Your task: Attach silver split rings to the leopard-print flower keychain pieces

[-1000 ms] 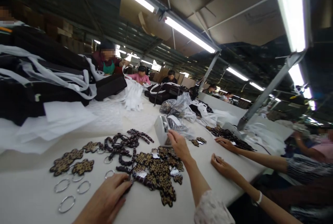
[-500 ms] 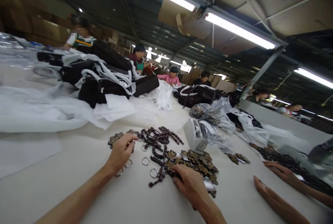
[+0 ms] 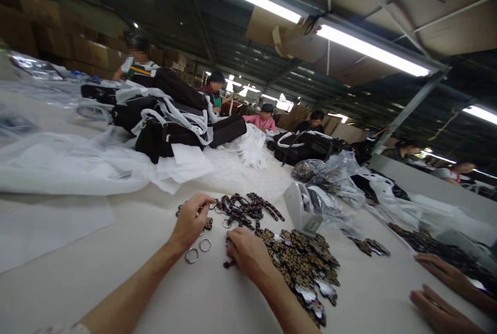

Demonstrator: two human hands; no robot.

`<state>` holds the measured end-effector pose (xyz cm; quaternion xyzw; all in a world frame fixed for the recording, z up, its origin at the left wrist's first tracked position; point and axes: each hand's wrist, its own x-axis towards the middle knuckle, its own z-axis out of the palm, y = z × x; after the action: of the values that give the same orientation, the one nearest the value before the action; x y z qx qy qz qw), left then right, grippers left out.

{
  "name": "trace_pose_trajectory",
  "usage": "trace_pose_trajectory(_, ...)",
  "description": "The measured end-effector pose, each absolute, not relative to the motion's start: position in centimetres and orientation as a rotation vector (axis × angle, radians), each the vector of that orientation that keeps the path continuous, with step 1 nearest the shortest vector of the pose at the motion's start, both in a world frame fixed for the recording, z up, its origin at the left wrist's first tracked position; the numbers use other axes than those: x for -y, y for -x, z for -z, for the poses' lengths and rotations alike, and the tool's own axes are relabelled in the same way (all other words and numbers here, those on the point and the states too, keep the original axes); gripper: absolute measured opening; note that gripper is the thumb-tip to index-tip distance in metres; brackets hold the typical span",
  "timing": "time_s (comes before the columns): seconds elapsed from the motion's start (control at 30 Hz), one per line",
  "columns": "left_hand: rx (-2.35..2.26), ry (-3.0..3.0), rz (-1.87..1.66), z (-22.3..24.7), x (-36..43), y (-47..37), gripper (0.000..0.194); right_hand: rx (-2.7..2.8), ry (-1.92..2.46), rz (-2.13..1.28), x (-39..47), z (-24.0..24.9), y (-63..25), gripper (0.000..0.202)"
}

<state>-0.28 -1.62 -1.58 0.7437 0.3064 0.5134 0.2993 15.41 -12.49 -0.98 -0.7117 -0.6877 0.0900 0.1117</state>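
On tbl (image 3: pixel 209 298) | L hand (image 3: pixel 194 215) over spotted patch (image 3: pixel 208 224) – grip unclear | R hand (image 3: pixel 248 253) at dk strap (image 3: pixel 228 264) – ditto

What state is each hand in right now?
Left hand: fingers curled by a leopard-print piece; cannot tell if it holds anything.
Right hand: curled over a dark strap; grip hidden.

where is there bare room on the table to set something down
Bare table shows between the left forearm and right forearm, nearer than the two loose rings; another patch lies between the leopard-print pieces and the co-worker's hands. Crowded: around the dark strips and white holder.
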Motion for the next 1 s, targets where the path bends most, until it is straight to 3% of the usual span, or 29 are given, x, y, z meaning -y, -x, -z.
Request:
trace_pose_trajectory(0.17, -0.837, -1.962, -1.328, 1.5, 1.2, 0.8, 0.022, 1.873, 2.073, -0.346, 11.1, 1.5, -15.9, 0.013)
trace_pose_trajectory(0.4, -0.816, -1.880, -0.989, 1.8, 2.1, 0.1, 0.020, 1.557, 1.774, -0.635, 10.2, 2.5, -15.8, 0.008)
trace_pose_trajectory(0.57, -0.711, -1.595, -0.665, 1.7, 3.3, -0.8, 0.017, 1.246, 1.570, -0.682, 9.1, 3.2, -15.0, 0.027)
trace_pose_trajectory(1.0, -0.792, -1.299, -0.830, 1.8, 3.9, -1.8, 0.015, 1.069, 1.216, -0.811, 10.4, 3.3, -14.6, 0.023)
